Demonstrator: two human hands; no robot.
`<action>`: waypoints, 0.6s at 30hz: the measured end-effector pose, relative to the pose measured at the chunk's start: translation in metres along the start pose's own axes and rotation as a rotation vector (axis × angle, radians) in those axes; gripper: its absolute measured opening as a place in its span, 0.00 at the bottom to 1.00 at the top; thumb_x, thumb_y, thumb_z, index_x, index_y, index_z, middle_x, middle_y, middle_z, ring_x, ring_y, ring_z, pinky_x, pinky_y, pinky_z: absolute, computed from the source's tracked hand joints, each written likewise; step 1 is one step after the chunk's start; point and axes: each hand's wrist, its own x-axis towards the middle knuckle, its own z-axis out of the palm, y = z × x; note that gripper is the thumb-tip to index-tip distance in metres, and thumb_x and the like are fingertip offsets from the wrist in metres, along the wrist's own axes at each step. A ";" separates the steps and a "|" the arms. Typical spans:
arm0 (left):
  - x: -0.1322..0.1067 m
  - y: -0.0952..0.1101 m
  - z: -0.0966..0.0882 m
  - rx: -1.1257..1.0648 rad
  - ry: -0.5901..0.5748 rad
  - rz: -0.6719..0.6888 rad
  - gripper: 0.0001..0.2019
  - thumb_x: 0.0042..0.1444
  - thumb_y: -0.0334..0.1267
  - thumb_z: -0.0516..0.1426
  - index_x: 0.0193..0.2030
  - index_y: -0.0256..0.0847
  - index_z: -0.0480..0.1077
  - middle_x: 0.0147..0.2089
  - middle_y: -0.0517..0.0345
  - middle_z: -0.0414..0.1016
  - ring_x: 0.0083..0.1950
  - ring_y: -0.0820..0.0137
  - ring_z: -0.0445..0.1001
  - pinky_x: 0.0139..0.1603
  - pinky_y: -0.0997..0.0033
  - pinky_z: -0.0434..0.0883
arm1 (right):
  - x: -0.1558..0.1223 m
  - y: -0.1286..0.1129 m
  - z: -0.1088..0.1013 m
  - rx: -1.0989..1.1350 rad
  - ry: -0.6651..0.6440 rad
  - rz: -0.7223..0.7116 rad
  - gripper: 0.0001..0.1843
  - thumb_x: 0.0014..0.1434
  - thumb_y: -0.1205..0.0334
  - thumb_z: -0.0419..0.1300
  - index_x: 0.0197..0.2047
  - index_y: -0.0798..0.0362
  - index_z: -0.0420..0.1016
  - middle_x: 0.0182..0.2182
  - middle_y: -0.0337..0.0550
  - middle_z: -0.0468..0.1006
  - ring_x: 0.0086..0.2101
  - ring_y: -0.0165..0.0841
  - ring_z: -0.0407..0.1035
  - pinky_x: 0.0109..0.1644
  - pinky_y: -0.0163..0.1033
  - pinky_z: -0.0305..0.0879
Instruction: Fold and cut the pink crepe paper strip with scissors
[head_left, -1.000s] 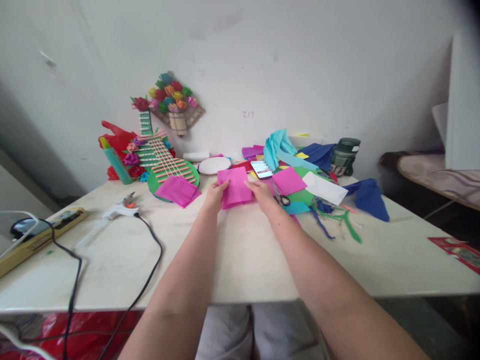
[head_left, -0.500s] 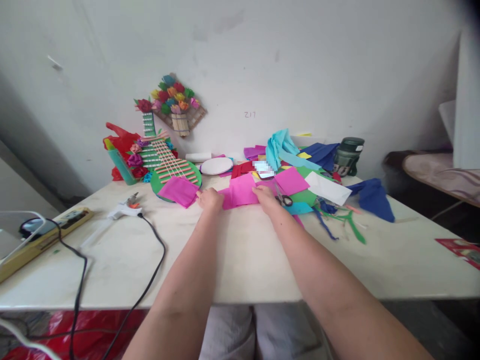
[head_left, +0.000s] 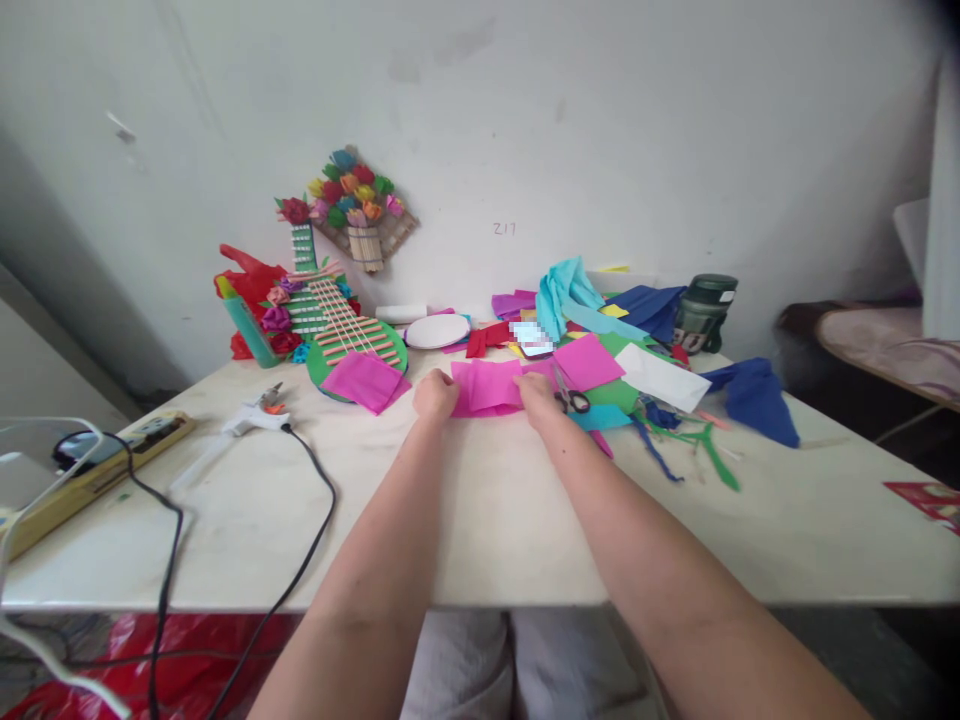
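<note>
Three pink sheets lie on the counter (head_left: 465, 520). The middle pink sheet (head_left: 489, 386) lies flat, with the left hand (head_left: 436, 396) pinching its left edge and the right hand (head_left: 537, 396) its right edge. The two spare sheets lie one to the left (head_left: 365, 381) and one to the right (head_left: 585, 361). One pair of scissors (head_left: 572, 401) lies just beside the right hand, and one glue gun (head_left: 246, 421) sits well to the left.

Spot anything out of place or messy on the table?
Paper scraps lie heaped loosely right of the pink sheet that the left hand and right hand hold, scissors among them. The cord of the glue gun hangs over the table edge: snag risk.
</note>
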 end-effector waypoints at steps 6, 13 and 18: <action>0.006 -0.002 0.003 -0.020 0.028 0.070 0.10 0.40 0.30 0.63 0.20 0.43 0.64 0.21 0.59 0.65 0.35 0.62 0.71 0.43 0.65 0.63 | -0.004 -0.005 -0.002 -0.045 0.007 0.047 0.11 0.46 0.61 0.52 0.27 0.54 0.74 0.27 0.46 0.76 0.30 0.36 0.68 0.34 0.38 0.63; 0.009 -0.013 0.001 -0.227 -0.308 -0.128 0.27 0.40 0.24 0.59 0.52 0.36 0.65 0.17 0.69 0.60 0.19 0.75 0.62 0.26 0.75 0.60 | 0.002 0.001 0.002 0.012 0.032 0.015 0.07 0.45 0.61 0.55 0.20 0.53 0.69 0.22 0.45 0.73 0.28 0.37 0.66 0.31 0.38 0.60; 0.013 -0.019 -0.007 -0.283 -0.461 -0.011 0.36 0.43 0.22 0.55 0.62 0.39 0.56 0.15 0.73 0.53 0.15 0.79 0.54 0.20 0.80 0.52 | 0.002 0.001 0.003 0.120 0.053 -0.004 0.10 0.45 0.58 0.55 0.17 0.52 0.64 0.15 0.37 0.64 0.24 0.33 0.62 0.30 0.37 0.57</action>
